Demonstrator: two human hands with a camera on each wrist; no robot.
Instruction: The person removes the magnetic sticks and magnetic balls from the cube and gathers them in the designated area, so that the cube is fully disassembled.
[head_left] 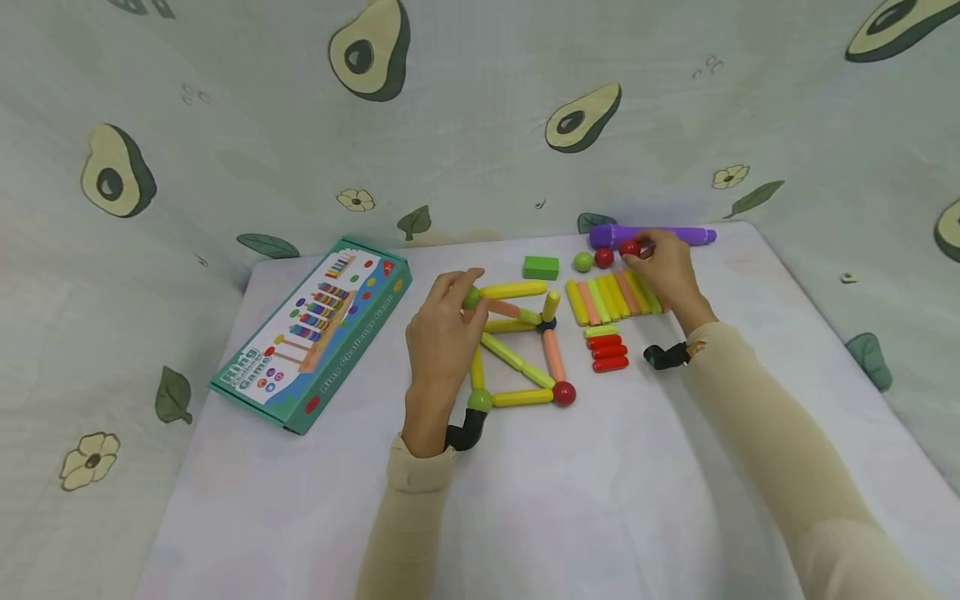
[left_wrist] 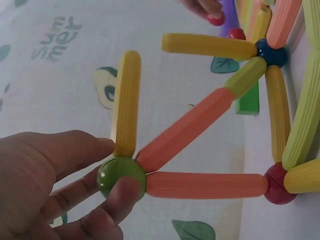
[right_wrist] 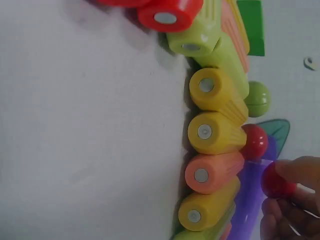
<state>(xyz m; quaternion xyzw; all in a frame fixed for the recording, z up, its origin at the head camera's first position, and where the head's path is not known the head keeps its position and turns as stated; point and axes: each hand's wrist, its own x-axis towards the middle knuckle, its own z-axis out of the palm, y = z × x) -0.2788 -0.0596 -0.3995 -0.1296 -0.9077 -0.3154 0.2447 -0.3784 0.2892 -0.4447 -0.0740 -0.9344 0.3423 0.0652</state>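
Observation:
My left hand (head_left: pixel 444 337) pinches a green ball (left_wrist: pixel 112 177) at an upper corner of a stick-and-ball frame. From that ball a yellow stick (left_wrist: pixel 128 102) points up, and two coral sticks, one a diagonal coral stick (left_wrist: pixel 185 130), run toward a dark blue ball (left_wrist: pixel 271 52) and a red ball (left_wrist: pixel 280 184). Another green ball (head_left: pixel 480 401) and a red ball (head_left: pixel 564 393) form the frame's near corners on the table. At the back right, my right hand (head_left: pixel 670 271) holds a loose red ball (right_wrist: pixel 276 181) between thumb and fingers, close over a purple microphone-shaped tube (head_left: pixel 675 236).
A row of yellow, coral and green sticks (head_left: pixel 613 297) lies right of the frame, with short red sticks (head_left: pixel 609 352) before it. Behind are a green ball (head_left: pixel 583 262), a red ball (head_left: pixel 603 257) and a green block (head_left: pixel 541 267). A game box (head_left: pixel 311 333) lies left.

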